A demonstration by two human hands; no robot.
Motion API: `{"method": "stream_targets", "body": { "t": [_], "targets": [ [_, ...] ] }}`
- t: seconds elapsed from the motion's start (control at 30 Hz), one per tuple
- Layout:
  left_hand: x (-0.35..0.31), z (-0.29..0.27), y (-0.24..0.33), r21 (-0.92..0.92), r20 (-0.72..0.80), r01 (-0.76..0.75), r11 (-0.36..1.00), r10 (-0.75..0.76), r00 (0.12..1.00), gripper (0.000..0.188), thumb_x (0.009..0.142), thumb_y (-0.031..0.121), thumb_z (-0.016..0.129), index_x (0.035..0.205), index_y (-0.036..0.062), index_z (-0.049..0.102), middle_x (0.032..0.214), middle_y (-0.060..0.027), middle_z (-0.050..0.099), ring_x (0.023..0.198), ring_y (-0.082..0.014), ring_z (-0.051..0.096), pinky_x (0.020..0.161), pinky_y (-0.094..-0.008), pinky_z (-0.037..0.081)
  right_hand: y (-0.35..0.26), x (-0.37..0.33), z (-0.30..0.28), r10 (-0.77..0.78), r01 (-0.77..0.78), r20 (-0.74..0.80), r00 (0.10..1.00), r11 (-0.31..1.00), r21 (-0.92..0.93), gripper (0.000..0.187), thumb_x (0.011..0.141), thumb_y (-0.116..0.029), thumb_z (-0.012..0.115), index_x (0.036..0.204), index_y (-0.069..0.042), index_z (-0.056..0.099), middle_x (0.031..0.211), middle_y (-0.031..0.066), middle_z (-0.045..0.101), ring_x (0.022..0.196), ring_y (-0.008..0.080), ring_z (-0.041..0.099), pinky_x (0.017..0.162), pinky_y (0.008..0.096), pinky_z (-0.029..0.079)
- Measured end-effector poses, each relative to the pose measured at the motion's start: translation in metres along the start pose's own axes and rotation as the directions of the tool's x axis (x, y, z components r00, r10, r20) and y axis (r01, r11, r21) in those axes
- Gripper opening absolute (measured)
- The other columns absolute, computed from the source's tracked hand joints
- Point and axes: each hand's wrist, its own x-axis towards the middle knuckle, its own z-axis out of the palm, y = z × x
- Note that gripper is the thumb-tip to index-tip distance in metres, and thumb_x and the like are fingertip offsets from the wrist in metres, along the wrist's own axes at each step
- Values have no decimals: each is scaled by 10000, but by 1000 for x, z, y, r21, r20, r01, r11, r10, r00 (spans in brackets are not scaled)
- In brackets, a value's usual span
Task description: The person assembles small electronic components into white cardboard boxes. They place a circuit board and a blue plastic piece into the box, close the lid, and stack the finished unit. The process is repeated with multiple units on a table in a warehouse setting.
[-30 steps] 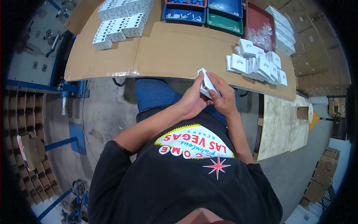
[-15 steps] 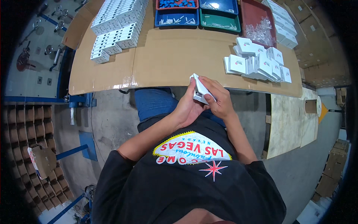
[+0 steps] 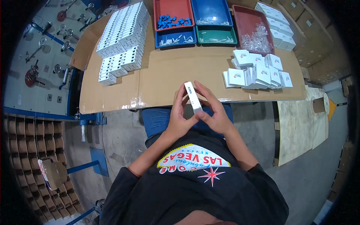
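- The white box [image 3: 195, 100] was between the two hands, in front of the person's lap, and it covered a part of the near edge of the cardboard table top [image 3: 168, 75] in this view.
- The left hand [image 3: 177, 122] gripped the box from the left side, with its fingers bent along it.
- The right hand [image 3: 217, 117] also gripped it: its thumb pressed near the lower end, close to the left thumb. Its long fingers made an arch on the other side (whether every fingertip touched, I could not tell).
- What had just changed: half a second earlier, a broad face of the box was turned to the camera and a gap showed along its side. Now a narrow side with a dark mark [image 3: 190, 90] looked up, and no gap was visible on this side.
- For the handling, this meant, in my judgement, that the two parts sat closer together and the narrow side could be looked at; the hidden sides I could not judge.
- The pile of flat white boxes [image 3: 261, 75] lay to the right, well apart from the hands. The stacked boxes [image 3: 122, 41] stood at the left.
- Farther back were a red tray [image 3: 173, 8] with blue pieces [image 3: 172, 23], and a dark red tray [image 3: 245, 18] with clear plastic pieces [image 3: 258, 42].
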Motion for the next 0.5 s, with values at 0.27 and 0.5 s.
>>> {"method": "stream_targets", "body": {
  "t": [0.27,0.5],
  "targets": [
    [6,-4,8,100,118,-148,984,136,984,1086,810,251,874,1617,-19,198,1566,-195,301,1475,-338,372,1213,-460,342,3,2,0,-194,193,10,981,972,-135,736,958,-513,675,1488,-22,534,1565,255,431,1432,400,461,1162,462,376],
    [12,-7,-4,237,176,-285,929,247,953,1123,810,298,876,1611,-48,169,1556,-221,290,1450,-355,383,1166,-453,385,11,7,7,-285,270,-55,957,942,-200,765,1030,-624,465,1443,14,554,1512,322,456,1374,454,502,1135,490,402]
  ]
}}
